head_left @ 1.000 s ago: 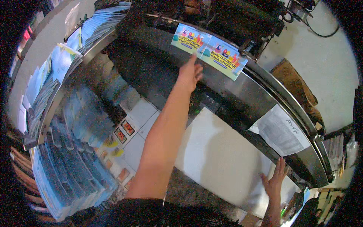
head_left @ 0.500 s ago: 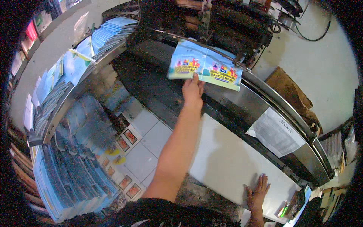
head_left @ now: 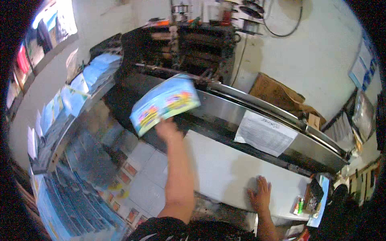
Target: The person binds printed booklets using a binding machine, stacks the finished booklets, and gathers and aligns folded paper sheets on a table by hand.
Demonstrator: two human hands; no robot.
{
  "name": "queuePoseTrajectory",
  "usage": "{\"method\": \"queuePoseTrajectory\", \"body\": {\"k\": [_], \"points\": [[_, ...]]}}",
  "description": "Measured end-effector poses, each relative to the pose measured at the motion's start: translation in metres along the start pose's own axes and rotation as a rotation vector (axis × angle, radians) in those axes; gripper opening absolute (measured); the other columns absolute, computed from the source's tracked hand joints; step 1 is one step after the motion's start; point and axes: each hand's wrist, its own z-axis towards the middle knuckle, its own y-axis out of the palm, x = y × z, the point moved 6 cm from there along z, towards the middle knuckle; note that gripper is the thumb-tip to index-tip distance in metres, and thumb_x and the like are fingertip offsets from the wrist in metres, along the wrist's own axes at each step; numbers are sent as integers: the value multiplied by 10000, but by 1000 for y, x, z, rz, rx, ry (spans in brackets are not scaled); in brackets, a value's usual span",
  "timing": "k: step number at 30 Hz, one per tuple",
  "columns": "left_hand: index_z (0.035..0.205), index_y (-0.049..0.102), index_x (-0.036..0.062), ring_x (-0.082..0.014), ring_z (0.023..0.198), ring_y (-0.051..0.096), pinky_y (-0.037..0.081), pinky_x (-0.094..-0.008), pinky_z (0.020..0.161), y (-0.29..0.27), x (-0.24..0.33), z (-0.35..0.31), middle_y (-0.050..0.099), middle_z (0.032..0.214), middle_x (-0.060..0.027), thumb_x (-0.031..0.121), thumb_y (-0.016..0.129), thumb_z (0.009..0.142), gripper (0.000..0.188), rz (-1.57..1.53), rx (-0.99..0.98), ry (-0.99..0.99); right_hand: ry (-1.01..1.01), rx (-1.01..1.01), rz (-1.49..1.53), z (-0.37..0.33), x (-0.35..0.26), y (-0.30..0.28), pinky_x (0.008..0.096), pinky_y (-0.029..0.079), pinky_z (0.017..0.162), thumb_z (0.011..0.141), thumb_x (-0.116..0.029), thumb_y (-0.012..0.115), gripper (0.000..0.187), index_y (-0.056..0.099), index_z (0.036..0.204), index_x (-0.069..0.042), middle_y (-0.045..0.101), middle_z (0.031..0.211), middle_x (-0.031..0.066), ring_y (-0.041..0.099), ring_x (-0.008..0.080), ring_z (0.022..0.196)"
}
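My left hand is closed on the near edge of an open printed booklet cover, blue with colourful pictures and smeared by motion. The cover is tilted in the air before the metal rail of a dark machine. Farther right, my right hand lies flat on a white tabletop, fingers spread and holding nothing. A green lighter sits on the tabletop to its right.
At the left, a shelf bears several piles of blue booklets; larger stacks stand below. A printed paper sheet hangs on the metal rail. Brown cardboard leans behind it.
My left hand has drawn the cover off the machine's rail, down and to the left. The right hand stays flat on the tabletop. The whole view has shifted.
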Motion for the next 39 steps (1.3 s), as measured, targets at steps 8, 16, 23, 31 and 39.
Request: {"method": "queuePoseTrajectory", "body": {"k": [8, 16, 23, 31, 39], "points": [[1159, 511, 14, -204, 820, 649, 539, -326, 661, -66, 144, -100, 621, 991, -93, 192, 590, 920, 308, 331, -211, 114, -39, 25, 338, 10, -19, -13, 529, 233, 1119, 711, -275, 802, 848, 364, 1388, -13, 356, 1443, 222, 335, 370, 1345], [1222, 458, -27, -334, 852, 680, 606, -458, 630, -51, 125, -269, 617, 1077, -193, 138, 475, 926, 339, 396, -537, -244, -478, 266, 758, 28, -116, -72, 439, 407, 1006, 662, -182, 811, 698, 505, 1274, -46, 495, 1296, 210, 487, 353, 1204], [1235, 447, -8, -348, 837, 665, 574, -452, 688, -54, 113, -302, 624, 923, -150, 163, 493, 918, 363, 645, -790, -391, -490, 231, 972, 14, -62, -97, 307, 492, 739, 791, -120, 682, 175, 672, 957, -67, 669, 909, 91, 634, 206, 835], [1257, 513, 6, -161, 962, 594, 453, -312, 885, -43, 150, -264, 638, 1032, -76, 64, 650, 842, 441, 1102, -844, 117, 263, 115, 1391, -32, 31, -85, 286, 496, 738, 862, -133, 674, 201, 661, 999, 13, 682, 906, 66, 618, 143, 795], [1192, 581, -34, -151, 1002, 603, 466, -319, 899, -57, 125, -293, 655, 1099, -92, 43, 585, 909, 294, 893, -1012, -371, 236, 153, 1422, -56, 28, -97, 286, 497, 725, 827, -193, 730, 280, 656, 994, 20, 680, 899, 70, 621, 142, 780]]}}
